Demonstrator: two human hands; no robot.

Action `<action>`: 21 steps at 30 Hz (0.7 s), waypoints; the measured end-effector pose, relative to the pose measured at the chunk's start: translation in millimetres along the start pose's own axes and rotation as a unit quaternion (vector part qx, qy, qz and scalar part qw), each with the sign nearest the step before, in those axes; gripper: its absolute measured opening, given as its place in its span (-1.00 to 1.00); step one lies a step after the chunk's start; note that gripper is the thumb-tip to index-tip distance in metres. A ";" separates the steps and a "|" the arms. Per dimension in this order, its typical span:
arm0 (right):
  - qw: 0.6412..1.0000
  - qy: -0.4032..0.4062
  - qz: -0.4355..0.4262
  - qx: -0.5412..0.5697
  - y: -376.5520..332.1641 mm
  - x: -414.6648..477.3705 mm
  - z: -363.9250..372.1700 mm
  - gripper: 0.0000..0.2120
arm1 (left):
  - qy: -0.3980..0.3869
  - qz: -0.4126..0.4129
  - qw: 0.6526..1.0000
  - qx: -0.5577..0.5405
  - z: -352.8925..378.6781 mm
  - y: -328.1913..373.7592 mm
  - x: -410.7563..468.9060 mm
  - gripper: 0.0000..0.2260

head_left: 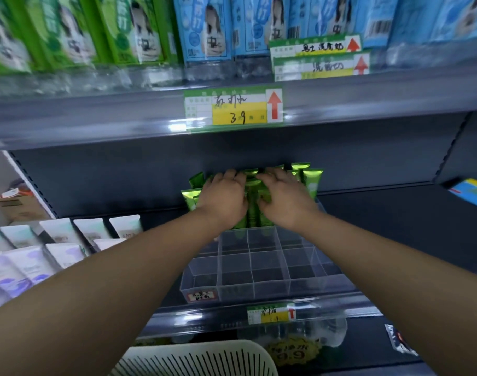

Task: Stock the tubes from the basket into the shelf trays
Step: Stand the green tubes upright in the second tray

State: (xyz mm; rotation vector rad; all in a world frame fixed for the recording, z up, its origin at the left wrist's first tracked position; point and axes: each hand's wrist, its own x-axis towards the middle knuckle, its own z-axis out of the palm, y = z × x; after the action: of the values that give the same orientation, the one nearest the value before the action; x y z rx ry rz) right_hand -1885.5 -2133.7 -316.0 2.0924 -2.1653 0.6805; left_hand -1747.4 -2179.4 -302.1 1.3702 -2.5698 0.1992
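Tubes (312, 180), green, stand packed in the rear cells of the clear tray (259, 278) at frame centre. Left hand (223, 198) and right hand (285, 198) lie flat-fingered over them, gripping nothing, probably pressing them level. Basket (204, 359) sits bottom centre.

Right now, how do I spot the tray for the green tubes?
Find the dark shelf under the yellow price tag with a red arrow. The tray sits there, green tubes in its back rows. Unlike the white tubes to its left, it is see-through with square cells.
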 end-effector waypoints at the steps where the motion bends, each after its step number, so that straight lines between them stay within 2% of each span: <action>1: 1.000 -0.011 -0.002 -0.020 -3.4 -3.5 -1.8 -0.43 | -0.006 0.002 1.000 0.014 -2.3 -0.1 -4.6 -0.50; 7: 0.996 -0.077 0.004 -0.043 -26.9 -22.8 -13.7 -0.30 | -0.017 0.008 0.999 0.051 -21.2 -2.8 -36.2 -0.41; 21: 0.996 -0.069 -0.034 -0.049 -92.6 -93.0 -27.9 -0.32 | 0.039 -0.003 0.996 0.077 -38.4 -9.7 -135.8 -0.38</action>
State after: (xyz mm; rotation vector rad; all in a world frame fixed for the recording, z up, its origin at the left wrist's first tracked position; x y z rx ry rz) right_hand -1796.2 -2035.4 -297.0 2.2109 -2.1360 0.4256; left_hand -1661.0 -2067.5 -299.8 1.3920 -2.5310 0.4490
